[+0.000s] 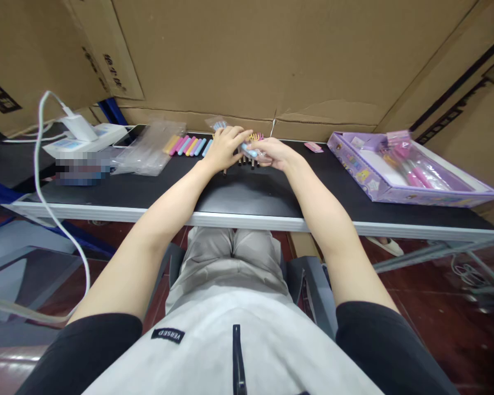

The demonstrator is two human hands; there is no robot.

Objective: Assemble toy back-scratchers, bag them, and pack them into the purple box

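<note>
My left hand (225, 148) reaches over the back of the black table, fingers curved and thumb against a small clear plastic bag. My right hand (276, 152) pinches the other side of this clear plastic bag (252, 152), which has a light blue piece in it. Below the hands lie several dark sticks with light-coloured ends (253, 164), partly hidden. Yellow and pink ridged pieces (256, 136) show just behind the fingers. Left of my left hand is a row of pink, yellow, purple and blue sticks (191, 146). Another small bag with blue pieces (218, 124) lies behind the left hand.
Flat clear plastic bags (148, 151) lie at the left, near a white power strip (86, 144) with a charger and cable (37, 159). A purple box (379, 186) holding packaged pink items stands at the right. A small pink card (313, 147) lies before the cardboard wall (239, 60).
</note>
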